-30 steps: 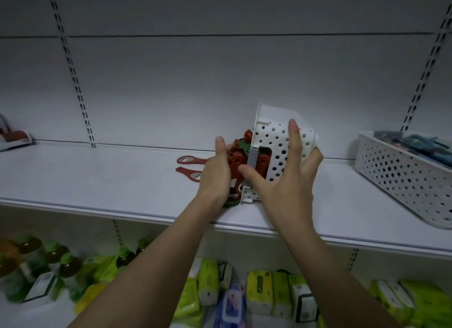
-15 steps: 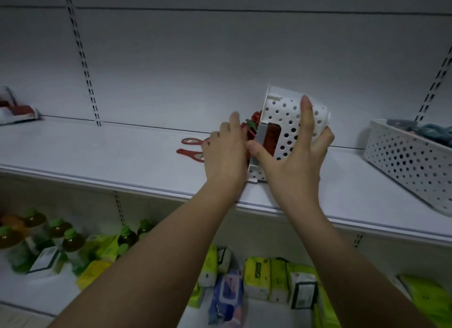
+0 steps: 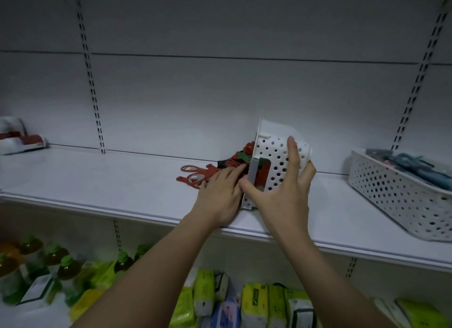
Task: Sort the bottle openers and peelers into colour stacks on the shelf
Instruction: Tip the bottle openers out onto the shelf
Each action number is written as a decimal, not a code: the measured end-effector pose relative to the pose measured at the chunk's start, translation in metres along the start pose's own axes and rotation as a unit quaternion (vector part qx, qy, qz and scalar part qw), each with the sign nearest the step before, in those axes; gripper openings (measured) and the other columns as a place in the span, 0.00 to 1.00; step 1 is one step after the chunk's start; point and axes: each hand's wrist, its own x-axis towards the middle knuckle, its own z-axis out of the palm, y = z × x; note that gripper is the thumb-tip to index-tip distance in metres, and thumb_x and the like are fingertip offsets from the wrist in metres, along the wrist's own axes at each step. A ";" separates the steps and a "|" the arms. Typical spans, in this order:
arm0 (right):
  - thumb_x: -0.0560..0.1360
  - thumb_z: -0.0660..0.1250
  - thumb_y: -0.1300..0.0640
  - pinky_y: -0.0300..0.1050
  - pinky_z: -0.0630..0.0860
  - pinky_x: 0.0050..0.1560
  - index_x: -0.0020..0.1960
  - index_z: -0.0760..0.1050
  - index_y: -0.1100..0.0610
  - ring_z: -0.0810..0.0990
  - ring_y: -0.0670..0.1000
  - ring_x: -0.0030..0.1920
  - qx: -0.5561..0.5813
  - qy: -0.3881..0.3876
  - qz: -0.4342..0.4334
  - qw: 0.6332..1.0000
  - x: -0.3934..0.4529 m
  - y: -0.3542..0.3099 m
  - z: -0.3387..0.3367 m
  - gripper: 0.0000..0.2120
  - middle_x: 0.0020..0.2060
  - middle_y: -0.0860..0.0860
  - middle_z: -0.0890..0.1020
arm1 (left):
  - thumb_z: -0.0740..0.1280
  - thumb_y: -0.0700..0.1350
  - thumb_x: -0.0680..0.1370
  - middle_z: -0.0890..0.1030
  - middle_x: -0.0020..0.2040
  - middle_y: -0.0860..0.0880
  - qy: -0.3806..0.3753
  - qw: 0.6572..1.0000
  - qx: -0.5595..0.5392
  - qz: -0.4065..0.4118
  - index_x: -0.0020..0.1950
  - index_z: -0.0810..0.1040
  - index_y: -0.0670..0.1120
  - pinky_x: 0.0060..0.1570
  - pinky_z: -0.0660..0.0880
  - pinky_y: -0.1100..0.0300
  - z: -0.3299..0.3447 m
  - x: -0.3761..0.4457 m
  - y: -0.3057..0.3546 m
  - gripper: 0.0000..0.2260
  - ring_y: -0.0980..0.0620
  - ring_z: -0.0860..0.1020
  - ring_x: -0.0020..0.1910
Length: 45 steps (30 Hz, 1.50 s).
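White perforated basket [image 3: 276, 156] tipped on its side on the shelf [image 3: 97, 181], mouth facing left. Right hand [image 3: 281, 193] grips its wall, thumb at the rim. Red and green openers/peelers [image 3: 234, 161] spill out; two red ones [image 3: 195, 175] lie flat just left. Left hand [image 3: 220, 193], fingers extended, rests on the pile, partly hiding it. Second basket [image 3: 396, 193] with blue utensils far right. Bottles [image 3: 66, 266] and packets [image 3: 256, 303] below; labels unreadable. Since half a second ago, left hand has dropped lower and flattened.
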 end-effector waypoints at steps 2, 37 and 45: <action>0.64 0.77 0.39 0.54 0.78 0.54 0.75 0.44 0.32 0.69 0.55 0.66 -0.005 -0.006 -0.007 1.000 0.002 -0.002 0.000 0.53 0.69 0.49 0.57 | 0.49 0.56 0.83 0.65 0.75 0.51 0.008 1.000 0.020 -0.017 0.78 0.58 0.56 0.69 0.64 0.39 -0.001 0.004 0.000 0.22 0.47 0.64 0.73; 0.65 0.80 0.46 0.42 0.63 0.62 0.75 0.48 0.33 0.60 0.44 0.68 0.088 -0.016 -0.008 0.996 0.015 0.022 -0.016 0.51 0.71 0.46 0.55 | 0.42 0.64 0.81 0.46 0.81 0.51 -0.055 0.991 0.090 -0.079 0.78 0.39 0.65 0.72 0.41 0.33 0.003 -0.011 0.034 0.26 0.42 0.41 0.79; 0.65 0.79 0.47 0.45 0.66 0.67 0.75 0.54 0.36 0.63 0.49 0.69 0.018 -0.029 -0.083 0.996 0.020 -0.002 -0.037 0.48 0.71 0.49 0.59 | 0.45 0.63 0.82 0.43 0.81 0.54 -0.029 0.999 0.037 -0.017 0.78 0.42 0.64 0.74 0.41 0.34 -0.008 -0.019 0.038 0.25 0.48 0.42 0.80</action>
